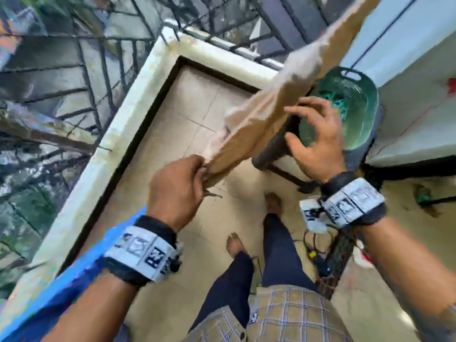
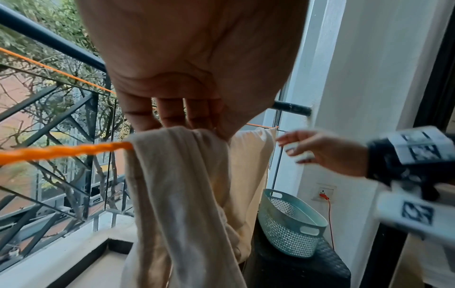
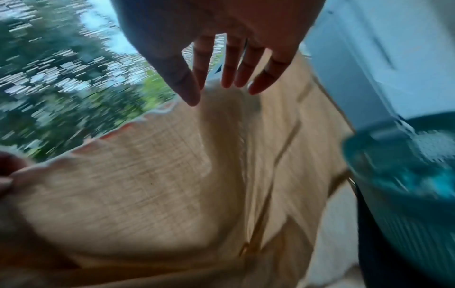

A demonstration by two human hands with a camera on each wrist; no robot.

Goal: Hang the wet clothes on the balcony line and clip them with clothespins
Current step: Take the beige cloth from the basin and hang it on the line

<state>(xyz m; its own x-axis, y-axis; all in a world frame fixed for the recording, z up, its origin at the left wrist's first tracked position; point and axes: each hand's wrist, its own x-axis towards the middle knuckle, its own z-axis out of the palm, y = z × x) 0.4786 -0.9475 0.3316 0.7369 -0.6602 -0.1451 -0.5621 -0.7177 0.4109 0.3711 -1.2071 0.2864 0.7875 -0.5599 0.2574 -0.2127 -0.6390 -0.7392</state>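
Observation:
A beige wet cloth (image 1: 266, 112) hangs over the orange line (image 2: 61, 151) on the balcony. My left hand (image 1: 177, 186) pinches the near end of the cloth (image 2: 177, 175) where it folds over the line. My right hand (image 1: 313, 137) is open with spread fingers (image 3: 229, 74), hovering just right of the cloth (image 3: 147, 175) and not gripping it. A teal laundry basket (image 1: 345, 109) sits on a dark stool behind the right hand, and blue-green clothespins (image 1: 339, 107) lie inside it. The basket (image 2: 288, 224) looks empty of clothes in the left wrist view.
A low white parapet (image 1: 116, 124) and dark metal railing (image 2: 51, 109) bound the balcony on the left. A blue garment (image 1: 66, 287) hangs at the lower left. A white wall (image 1: 407, 95) stands on the right. Cables (image 1: 318, 245) lie on the floor near my bare feet.

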